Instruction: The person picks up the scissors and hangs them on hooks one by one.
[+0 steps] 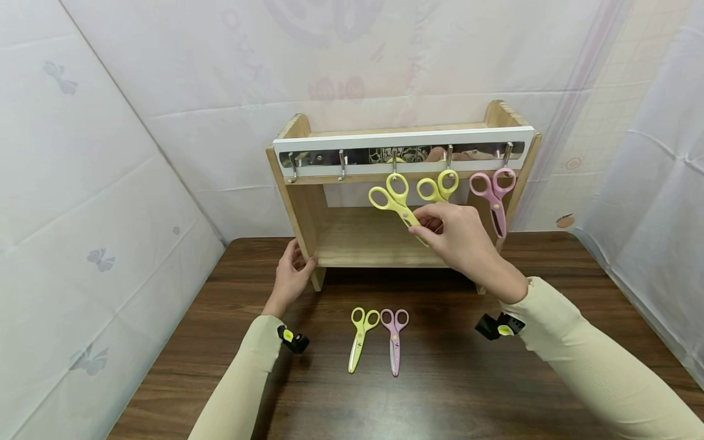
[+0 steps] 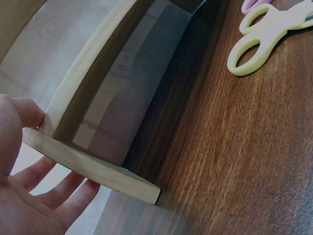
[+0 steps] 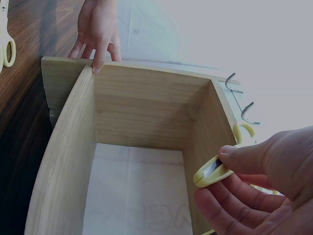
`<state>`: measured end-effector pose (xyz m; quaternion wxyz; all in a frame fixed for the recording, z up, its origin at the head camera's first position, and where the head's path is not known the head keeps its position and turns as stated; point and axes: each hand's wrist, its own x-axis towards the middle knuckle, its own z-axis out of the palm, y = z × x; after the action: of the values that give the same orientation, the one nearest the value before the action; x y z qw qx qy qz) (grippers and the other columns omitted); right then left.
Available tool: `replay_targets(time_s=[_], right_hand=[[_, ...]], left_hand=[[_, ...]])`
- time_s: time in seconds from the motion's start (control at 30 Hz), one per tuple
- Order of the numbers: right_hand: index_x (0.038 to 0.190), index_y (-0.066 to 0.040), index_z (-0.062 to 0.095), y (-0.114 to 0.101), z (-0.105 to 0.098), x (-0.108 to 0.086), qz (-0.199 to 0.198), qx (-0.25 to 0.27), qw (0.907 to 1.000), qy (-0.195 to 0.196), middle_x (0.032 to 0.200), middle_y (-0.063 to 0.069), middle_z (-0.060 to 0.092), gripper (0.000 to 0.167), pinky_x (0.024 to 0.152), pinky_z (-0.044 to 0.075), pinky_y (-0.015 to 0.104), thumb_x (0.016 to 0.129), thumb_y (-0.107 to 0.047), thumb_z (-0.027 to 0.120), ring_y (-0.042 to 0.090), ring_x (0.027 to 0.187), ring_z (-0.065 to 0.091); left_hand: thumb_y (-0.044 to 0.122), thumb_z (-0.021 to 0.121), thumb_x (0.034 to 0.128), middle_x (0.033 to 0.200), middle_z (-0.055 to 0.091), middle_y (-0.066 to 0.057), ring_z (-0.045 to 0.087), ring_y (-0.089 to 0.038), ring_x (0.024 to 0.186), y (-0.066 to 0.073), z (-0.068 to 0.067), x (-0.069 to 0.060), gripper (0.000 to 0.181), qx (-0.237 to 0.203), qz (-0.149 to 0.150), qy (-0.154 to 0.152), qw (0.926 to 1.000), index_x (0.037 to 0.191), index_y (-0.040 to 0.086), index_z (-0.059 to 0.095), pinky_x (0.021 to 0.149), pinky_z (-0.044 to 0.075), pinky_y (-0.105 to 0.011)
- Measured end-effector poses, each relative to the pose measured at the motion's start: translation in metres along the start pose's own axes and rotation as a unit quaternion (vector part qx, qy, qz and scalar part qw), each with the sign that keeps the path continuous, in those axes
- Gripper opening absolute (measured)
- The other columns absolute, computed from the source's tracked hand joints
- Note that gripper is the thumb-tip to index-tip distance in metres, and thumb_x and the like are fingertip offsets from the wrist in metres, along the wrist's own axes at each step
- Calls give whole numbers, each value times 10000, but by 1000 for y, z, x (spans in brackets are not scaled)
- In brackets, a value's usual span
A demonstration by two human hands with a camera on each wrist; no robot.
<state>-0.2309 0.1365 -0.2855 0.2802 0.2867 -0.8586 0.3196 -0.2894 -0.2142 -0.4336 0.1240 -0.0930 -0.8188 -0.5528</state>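
Note:
My right hand (image 1: 459, 235) pinches the blades of yellow scissors (image 1: 405, 214) between thumb and fingers. Their handle rings point up, one at the middle hook (image 1: 394, 160) of the rack; I cannot tell whether the hook carries it. In the right wrist view the blade tip (image 3: 213, 172) pokes out from the fingers. At the lower left, my left hand (image 1: 290, 278) grips the side panel of the wooden shelf (image 1: 357, 241), thumb in front and fingers behind. Other yellow scissors (image 1: 440, 185) and pink scissors (image 1: 496, 198) hang from the two right hooks.
Yellow scissors (image 1: 359, 342) and pink-purple scissors (image 1: 395, 342) lie side by side on the dark wooden table (image 1: 440, 391), before the shelf. Two bare hooks, a far-left hook (image 1: 292, 168) and its neighbour (image 1: 342, 165), stick out from the rack. Patterned white cloth (image 1: 220, 122) hangs behind.

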Motion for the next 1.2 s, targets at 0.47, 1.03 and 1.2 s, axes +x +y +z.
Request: replay_targets(time_s=[0.47, 1.03, 1.2], right_hand=[[955, -51, 777, 1, 12, -5, 362, 101, 9993, 14, 787, 26, 753, 102, 636, 564, 363, 885, -112, 819, 146, 670, 701], [989, -44, 776, 10, 38, -8, 862, 326, 9957, 113, 858, 53, 775, 127, 667, 587, 407, 925, -153, 777, 180, 689, 733], [1001, -51, 776, 12, 43, -7, 1025, 323, 9942, 39, 888, 59, 778, 132, 682, 581, 424, 931, -163, 765, 186, 717, 738]], left_hand=[[107, 638, 1013, 1385, 587, -238, 637, -422, 1175, 1, 0, 0, 525, 0, -24, 30, 10000, 1503, 127, 452, 916, 558, -561], [112, 632, 1020, 1398, 580, -208, 639, -398, 1174, 2, -1, -1, 526, 12, -101, -45, 9999, 1508, 154, 443, 913, 558, -565], [112, 631, 1018, 1400, 581, -209, 641, -402, 1173, 2, -1, -1, 524, 23, -87, -32, 10000, 1507, 153, 447, 911, 559, -569]])
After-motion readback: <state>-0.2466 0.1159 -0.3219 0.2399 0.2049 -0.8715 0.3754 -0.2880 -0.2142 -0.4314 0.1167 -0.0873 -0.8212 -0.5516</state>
